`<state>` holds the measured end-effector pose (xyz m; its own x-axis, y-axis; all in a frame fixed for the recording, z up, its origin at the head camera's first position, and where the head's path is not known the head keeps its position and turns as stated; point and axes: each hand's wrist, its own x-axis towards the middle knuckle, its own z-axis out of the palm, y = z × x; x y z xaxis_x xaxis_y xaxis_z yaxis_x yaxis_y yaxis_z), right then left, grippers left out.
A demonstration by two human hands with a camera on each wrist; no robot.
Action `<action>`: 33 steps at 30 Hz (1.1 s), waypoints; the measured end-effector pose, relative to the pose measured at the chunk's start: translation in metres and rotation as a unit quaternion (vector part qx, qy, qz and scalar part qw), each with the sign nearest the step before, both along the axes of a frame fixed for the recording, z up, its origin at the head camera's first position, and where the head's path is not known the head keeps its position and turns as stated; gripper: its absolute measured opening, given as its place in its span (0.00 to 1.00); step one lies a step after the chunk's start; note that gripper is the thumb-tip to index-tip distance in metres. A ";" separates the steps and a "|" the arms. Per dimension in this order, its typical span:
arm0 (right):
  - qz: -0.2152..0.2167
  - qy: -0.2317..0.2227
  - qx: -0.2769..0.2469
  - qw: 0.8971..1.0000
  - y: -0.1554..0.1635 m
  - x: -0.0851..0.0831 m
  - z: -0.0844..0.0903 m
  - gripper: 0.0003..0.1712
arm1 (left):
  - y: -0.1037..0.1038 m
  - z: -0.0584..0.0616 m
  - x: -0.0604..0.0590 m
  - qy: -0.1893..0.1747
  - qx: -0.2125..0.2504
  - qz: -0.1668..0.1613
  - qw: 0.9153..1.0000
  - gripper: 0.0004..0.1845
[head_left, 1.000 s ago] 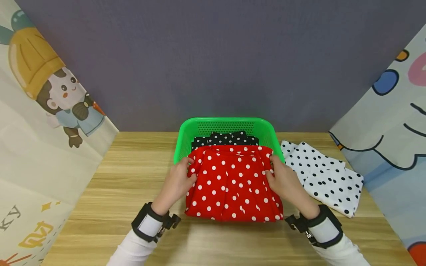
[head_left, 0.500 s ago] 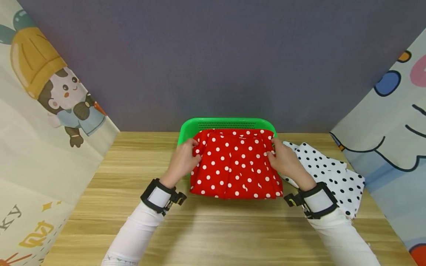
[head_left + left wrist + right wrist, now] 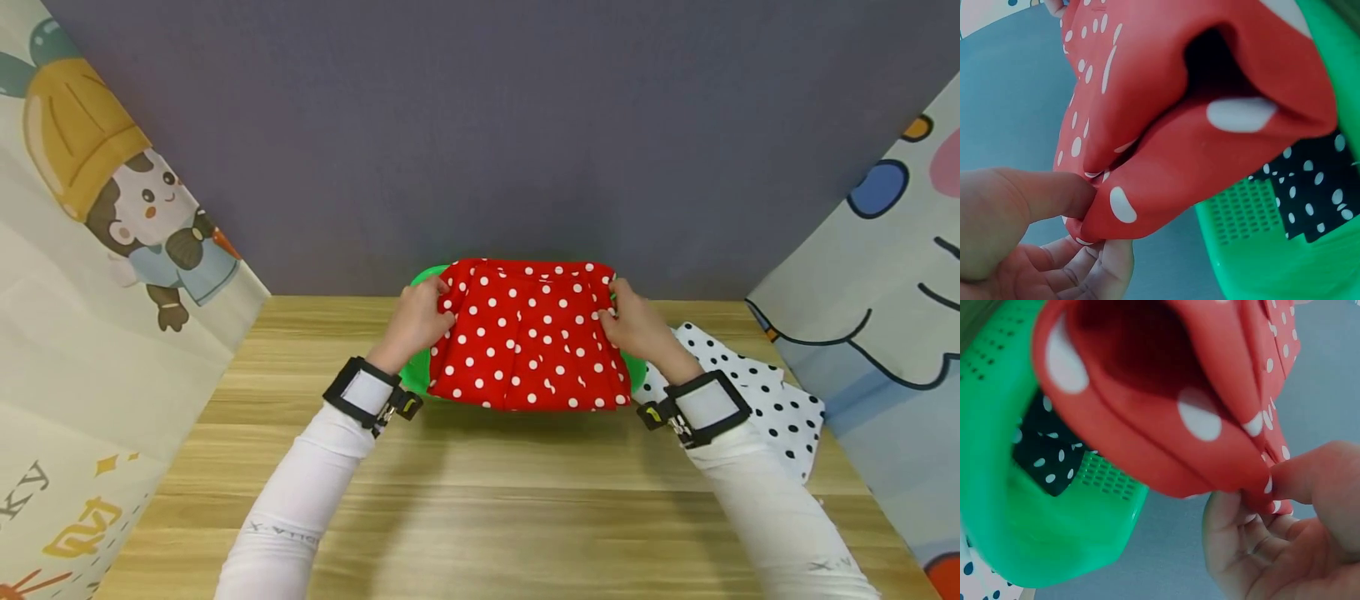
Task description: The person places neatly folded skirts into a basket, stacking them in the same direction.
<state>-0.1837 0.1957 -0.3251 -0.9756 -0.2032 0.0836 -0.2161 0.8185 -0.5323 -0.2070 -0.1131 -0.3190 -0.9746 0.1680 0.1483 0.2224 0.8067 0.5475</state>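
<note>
A folded red cloth with white dots [image 3: 528,337] spans the space between both hands, above the green basket [image 3: 415,375]. My left hand [image 3: 416,317] pinches its left far corner between thumb and fingers. At the opposite corner my right hand [image 3: 636,321] pinches it the same way. Both wrist views show the cloth's folded layers gaping at the sides. Beneath it, in the left wrist view, a black cloth with white dots [image 3: 1316,187] lies inside the basket. From the head view the red cloth hides most of the basket and all of the black cloth.
A white cloth with black dots [image 3: 772,400] lies folded on the wooden table [image 3: 510,517], right of the basket. Behind the table rises a grey wall [image 3: 480,133]. Printed panels stand at the left [image 3: 90,333] and right [image 3: 885,333].
Both hands have moved away from the body, carrying the red cloth forward over the basket. The black cloth and the basket's far rim, visible earlier in the head view, are now covered.
</note>
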 end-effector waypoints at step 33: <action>-0.041 -0.133 0.064 0.988 -0.014 -0.055 -0.004 0.28 | 0.015 -0.014 -0.049 -0.049 -0.086 0.023 0.995 0.15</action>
<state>-0.2392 0.1821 -0.3290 -0.9730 -0.1151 -0.2002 -0.0126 0.8919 -0.4520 -0.2563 -0.0984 -0.3332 -0.9901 0.1382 0.0248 0.1358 0.8980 0.4184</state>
